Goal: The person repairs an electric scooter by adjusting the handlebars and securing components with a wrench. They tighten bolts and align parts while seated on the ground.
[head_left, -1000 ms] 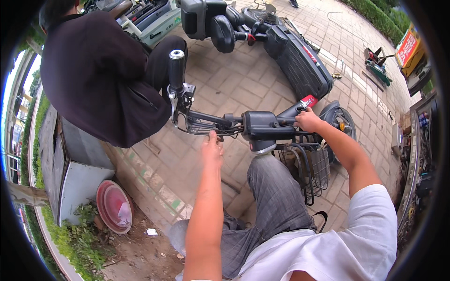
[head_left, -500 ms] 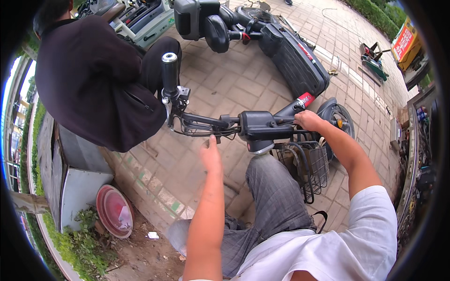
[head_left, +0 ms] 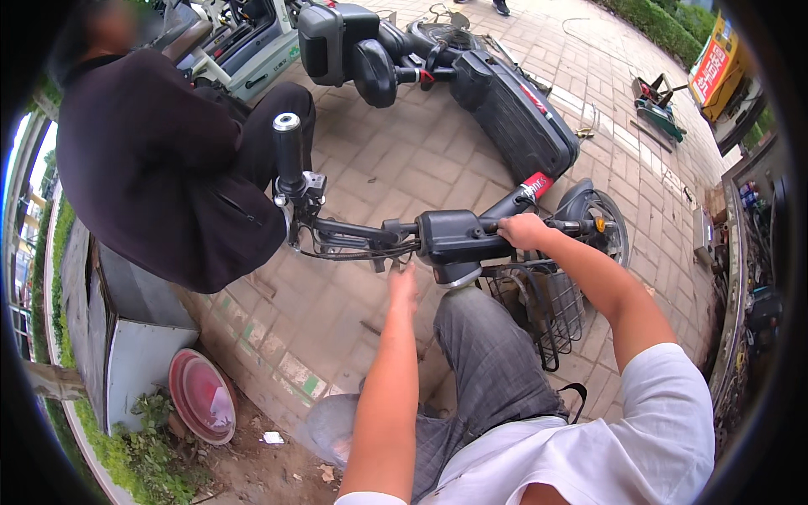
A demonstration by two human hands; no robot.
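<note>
An electric scooter (head_left: 518, 118) lies on its side with its handlebar (head_left: 358, 231) turned toward me. At the handlebar's middle is a black headlight housing (head_left: 459, 238), resting close to my knee. My right hand (head_left: 523, 231) is closed at the housing's right end, fingers curled over its edge. Below the thin black cables (head_left: 370, 252), just left of the housing, is my left hand (head_left: 405, 286); its fingertips are pressed together on something small and dark that I cannot make out. A black grip (head_left: 289, 156) with a brake lever stands up at the handlebar's left end.
A person in dark clothes (head_left: 160, 168) crouches at the left, near the grip. A wire basket (head_left: 551, 316) hangs right of my knee. A red basin (head_left: 200, 396) leans by a metal box (head_left: 147, 358). A toolbox (head_left: 661, 109) sits on the paving at far right.
My left hand has moved right along the cables, closer to the housing. My right hand has shifted left onto the housing's end. The view has shifted slightly.
</note>
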